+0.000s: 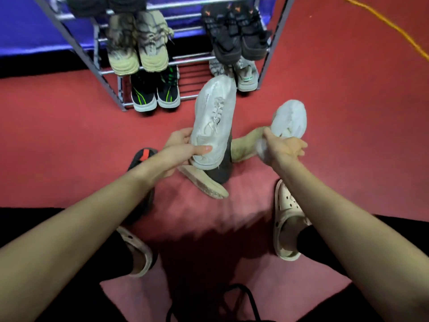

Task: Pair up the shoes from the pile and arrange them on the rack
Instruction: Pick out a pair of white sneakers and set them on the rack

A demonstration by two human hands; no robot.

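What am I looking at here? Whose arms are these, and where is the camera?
There is no machine: a person wears a camera on the head, looking down at their own arms. The left hand grips one white sneaker; the right hand grips a second white sneaker. Both are held above the red floor, where a few loose shoes lie, one a tan shoe on its side. Ahead stands a metal shoe rack already holding several pairs. The feet below wear pale clogs.

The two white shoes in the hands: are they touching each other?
Apart. The head view shows red floor between the white shoe in the left hand and the one in the right hand.
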